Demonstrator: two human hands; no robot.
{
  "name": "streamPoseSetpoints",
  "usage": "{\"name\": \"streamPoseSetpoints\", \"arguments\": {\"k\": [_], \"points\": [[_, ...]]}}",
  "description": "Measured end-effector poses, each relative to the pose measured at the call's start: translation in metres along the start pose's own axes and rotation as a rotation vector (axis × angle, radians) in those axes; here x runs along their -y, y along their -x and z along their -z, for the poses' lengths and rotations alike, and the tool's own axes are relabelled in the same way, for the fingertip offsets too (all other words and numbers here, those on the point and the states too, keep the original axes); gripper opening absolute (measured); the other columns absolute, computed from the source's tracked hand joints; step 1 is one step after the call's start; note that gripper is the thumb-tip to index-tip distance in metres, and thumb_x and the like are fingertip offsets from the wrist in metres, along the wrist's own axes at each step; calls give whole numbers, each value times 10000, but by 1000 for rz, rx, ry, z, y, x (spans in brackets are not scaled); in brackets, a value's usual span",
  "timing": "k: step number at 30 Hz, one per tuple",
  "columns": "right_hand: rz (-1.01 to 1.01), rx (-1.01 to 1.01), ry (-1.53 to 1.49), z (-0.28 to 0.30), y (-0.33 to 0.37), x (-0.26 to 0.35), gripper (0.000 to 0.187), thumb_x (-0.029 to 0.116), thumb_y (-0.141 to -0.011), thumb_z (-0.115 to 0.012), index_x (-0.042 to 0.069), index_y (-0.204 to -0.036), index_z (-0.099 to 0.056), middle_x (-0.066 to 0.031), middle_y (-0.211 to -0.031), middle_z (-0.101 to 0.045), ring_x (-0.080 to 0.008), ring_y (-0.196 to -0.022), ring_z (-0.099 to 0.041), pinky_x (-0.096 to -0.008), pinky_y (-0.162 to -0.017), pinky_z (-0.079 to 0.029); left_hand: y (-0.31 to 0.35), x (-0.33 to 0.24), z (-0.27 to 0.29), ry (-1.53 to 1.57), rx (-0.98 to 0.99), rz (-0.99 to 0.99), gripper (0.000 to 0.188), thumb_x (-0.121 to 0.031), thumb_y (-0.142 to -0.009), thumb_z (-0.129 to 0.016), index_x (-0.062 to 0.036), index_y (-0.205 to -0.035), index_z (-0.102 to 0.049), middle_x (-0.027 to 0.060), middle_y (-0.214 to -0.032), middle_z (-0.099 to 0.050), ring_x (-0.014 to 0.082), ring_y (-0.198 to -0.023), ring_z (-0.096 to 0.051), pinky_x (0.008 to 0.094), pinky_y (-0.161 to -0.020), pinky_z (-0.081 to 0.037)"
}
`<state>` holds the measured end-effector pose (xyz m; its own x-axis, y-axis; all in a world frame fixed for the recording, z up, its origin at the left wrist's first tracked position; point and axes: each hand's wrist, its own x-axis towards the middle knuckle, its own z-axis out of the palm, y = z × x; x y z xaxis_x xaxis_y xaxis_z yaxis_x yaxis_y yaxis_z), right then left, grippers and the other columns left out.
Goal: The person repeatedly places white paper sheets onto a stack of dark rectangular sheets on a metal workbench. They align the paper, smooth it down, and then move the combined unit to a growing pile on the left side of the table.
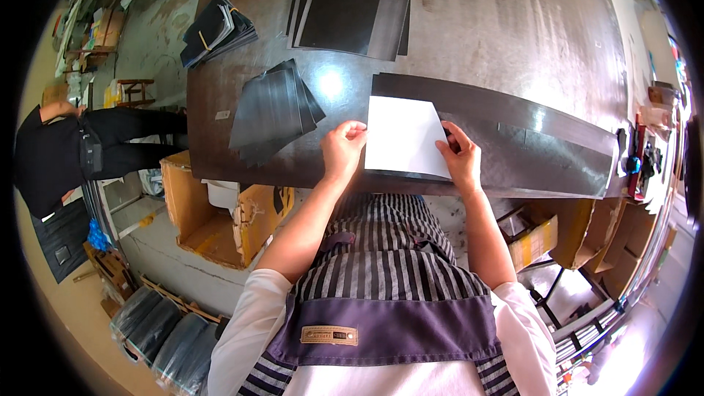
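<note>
A white sheet [405, 136] with a slanted right side lies over a long black sheet [528, 132] at the table's near edge. My left hand [343, 151] is closed, its fingertips pinching the left edge of the white sheet. On the opposite side, my right hand [462, 158] grips the right edge, thumb on top and fingers curled; part of what lies under them is hidden. Left of my left hand, a fanned stack of dark thin sheets [271, 111] rests on the table.
Large black sheets [352, 7] are piled farther back on the dark table [506, 15]. A banded bundle of dark pieces [218, 31] sits at the far left. Cardboard boxes [209, 227] stand below the near edge. At left, a person in black [62, 154] stands beside the table.
</note>
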<state>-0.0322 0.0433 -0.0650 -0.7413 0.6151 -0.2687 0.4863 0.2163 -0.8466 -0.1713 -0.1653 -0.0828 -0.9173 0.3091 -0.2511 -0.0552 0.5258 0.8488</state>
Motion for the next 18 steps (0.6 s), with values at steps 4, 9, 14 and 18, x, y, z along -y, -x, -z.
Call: {"name": "streamPoseSetpoints", "arguments": {"k": [4,9,14,18], "points": [[0,7,0,0,-1,-5,410,18,-774,-740,72,-1173,-662,38,-707,-494,-62,-633,-424,-210,-603,-413,0,-2,-1,-31,-5,-12,124,-73,-790,-757,-1,-881,-712,71,-764,-723,111,-688,-676,253,-657,-527],[-11,17,-25,0,-1,-5,412,15,-782,-735,66,-1183,-657,44,-722,-488,-58,-645,-422,-203,-608,-408,1,-6,-3,-51,-28,-43,110,-71,-798,-749,-5,-878,-712,79,-760,-722,118,-687,-683,259,-651,-533],[-25,21,-39,0,0,-2,405,11,-787,-729,57,-1183,-653,48,-725,-479,-58,-645,-417,-200,-609,-405,0,-5,-6,-45,-37,-30,105,-73,-801,-747,-7,-875,-712,82,-756,-722,123,-687,-689,256,-649,-535],[-28,18,-53,0,0,-2,405,15,-783,-732,57,-1178,-653,45,-723,-479,-60,-644,-421,-204,-610,-409,-2,-4,-6,-60,-44,-50,97,-75,-802,-748,-12,-866,-712,62,-726,-713,100,-642,-663,241,-605,-517]]}}
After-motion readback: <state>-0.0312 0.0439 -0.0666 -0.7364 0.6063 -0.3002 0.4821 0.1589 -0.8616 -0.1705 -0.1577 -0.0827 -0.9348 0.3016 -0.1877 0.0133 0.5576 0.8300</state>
